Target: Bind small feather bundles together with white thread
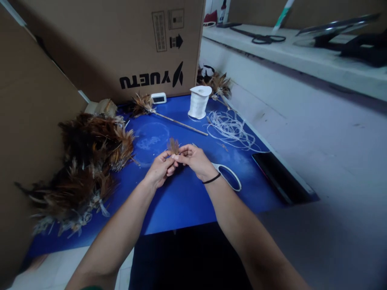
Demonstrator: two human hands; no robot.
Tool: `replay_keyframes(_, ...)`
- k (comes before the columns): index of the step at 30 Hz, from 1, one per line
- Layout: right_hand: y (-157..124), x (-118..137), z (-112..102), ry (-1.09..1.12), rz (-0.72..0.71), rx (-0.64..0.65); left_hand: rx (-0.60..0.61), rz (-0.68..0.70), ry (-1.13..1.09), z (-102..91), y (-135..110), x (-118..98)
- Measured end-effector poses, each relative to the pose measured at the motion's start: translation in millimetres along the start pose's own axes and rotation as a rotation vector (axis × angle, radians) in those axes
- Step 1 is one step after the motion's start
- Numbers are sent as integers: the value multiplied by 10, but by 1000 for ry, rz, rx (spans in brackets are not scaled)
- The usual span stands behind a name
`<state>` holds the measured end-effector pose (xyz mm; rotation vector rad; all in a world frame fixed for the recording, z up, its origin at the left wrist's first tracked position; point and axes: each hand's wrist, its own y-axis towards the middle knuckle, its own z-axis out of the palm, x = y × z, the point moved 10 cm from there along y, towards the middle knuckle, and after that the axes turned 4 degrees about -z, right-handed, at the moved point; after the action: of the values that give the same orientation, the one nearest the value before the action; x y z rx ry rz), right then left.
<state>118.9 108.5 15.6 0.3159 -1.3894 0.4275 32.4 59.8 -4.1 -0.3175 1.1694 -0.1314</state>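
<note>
Over the blue mat (181, 197), my left hand (159, 168) and my right hand (195, 159) meet, both pinched on a small tuft of brown feathers (173, 146) that stands up between the fingertips. A black band circles my right wrist. White-handled scissors (231, 179) lie on the mat just right of that wrist. A large heap of brown and black feathers (87, 161) sits at the left.
A white spool of string (198, 102) stands at the back, with loose white strands (231, 129) beside it. A thin stick with a feather tuft (169, 117) lies behind my hands. A cardboard box (121, 44) closes the back; a black tray (281, 177) lies right.
</note>
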Motion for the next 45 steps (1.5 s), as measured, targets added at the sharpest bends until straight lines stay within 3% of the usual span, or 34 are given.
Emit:
replay_keyframes(6, -38, -32, 176, 160, 83, 231, 88, -4, 35, 53, -33, -19)
replay_keyframes(14, -113, -12, 254, 298, 165, 335, 187, -70, 4, 100, -61, 16)
replay_keyframes(22, -69, -16, 150, 219, 113, 252, 145, -77, -11, 99, -38, 25)
replay_keyframes(31, -13, 24, -22, 181, 79, 110, 174, -188, 89, 73, -48, 79)
replay_keyframes(39, 12, 143, -75, -104, -96, 54, 222, -158, 173, 159, -108, 26)
replay_keyframes(45, 1, 179, -53, -213, -142, 81, 154, -129, 258, 100, -101, 21)
